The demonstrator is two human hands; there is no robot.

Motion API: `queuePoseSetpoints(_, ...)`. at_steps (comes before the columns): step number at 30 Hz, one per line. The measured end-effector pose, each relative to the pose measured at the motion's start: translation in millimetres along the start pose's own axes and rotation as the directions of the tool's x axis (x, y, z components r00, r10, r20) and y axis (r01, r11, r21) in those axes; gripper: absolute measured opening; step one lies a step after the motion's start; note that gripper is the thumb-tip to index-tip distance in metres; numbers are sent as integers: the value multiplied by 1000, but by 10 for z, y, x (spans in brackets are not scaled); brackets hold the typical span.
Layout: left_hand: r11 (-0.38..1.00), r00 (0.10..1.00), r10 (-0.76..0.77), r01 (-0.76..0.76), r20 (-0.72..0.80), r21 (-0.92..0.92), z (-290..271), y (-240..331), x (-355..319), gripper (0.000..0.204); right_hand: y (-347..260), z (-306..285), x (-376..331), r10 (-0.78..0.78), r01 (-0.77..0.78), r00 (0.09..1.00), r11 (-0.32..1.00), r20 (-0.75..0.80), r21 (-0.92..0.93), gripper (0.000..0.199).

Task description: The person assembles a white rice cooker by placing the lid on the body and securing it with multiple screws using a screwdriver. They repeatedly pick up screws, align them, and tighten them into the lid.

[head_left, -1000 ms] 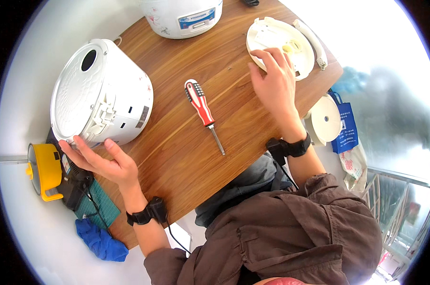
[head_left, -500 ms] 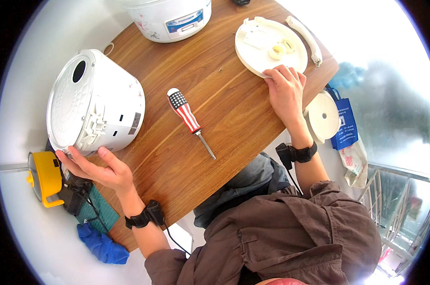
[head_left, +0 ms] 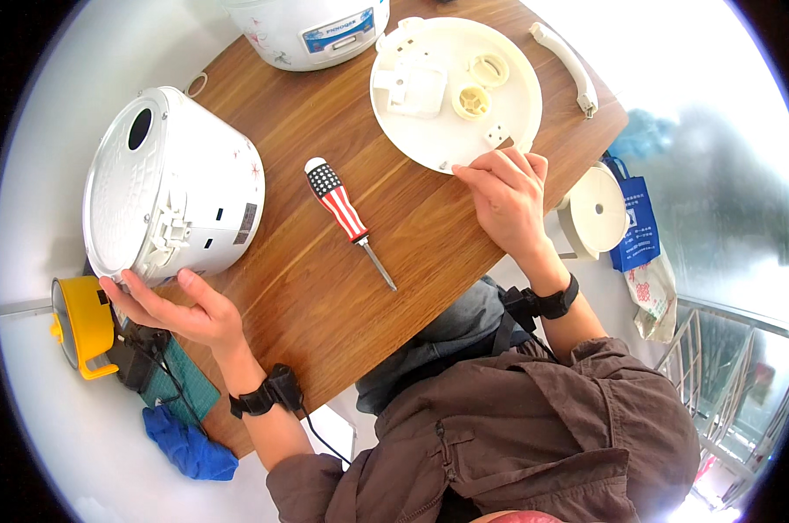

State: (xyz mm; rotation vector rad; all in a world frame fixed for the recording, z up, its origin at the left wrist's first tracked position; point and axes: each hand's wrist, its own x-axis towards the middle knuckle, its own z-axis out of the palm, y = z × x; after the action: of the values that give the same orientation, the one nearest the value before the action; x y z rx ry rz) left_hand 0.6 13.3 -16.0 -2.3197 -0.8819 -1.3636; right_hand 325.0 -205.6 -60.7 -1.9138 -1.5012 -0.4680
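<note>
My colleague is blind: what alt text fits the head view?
A person's left hand steadies a white rice cooker body lying on its side on a wooden table, while the right hand touches a round white lid plate. A striped-handled screwdriver lies between.

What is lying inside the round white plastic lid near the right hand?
Inside the round white lid lie a squarish white block, two small ring-shaped parts and a tiny white piece. The right hand covers its near rim, hiding anything there.
</note>
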Motion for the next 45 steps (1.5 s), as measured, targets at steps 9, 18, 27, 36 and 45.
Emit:
queuePoseSetpoints(9, 1000, 1000, 8, -8, -3, 9, 20, -22, -13, 60, 74, -81, -16, 102, -102, 995, 991, -1, -87, 20)
queuePoseSetpoints(18, 1000, 1000, 1, -1, -8, -18, 14, -8, -5, 60, 167, -139, -46, 185, -182, 983, 978, 19, -102, 15)
queuePoseSetpoints(27, 1000, 1000, 22, -22, -6, 15, 8, 10, 17, 60, 195, -155, -43, 205, -197, 973, 977, 106, -85, 16)
queuePoseSetpoints(36, 999, 1000, 24, -23, -16, 23, 15, 7, 1, 60, 165, -147, 12, 219, -209, 967, 974, 128, -88, 31)
queuePoseSetpoints(45, 1000, 1000, 26, -26, -6, 14, 4, -13, 5, 61, 191, -33, 10, 195, -192, 970, 981, 142, -34, 20)
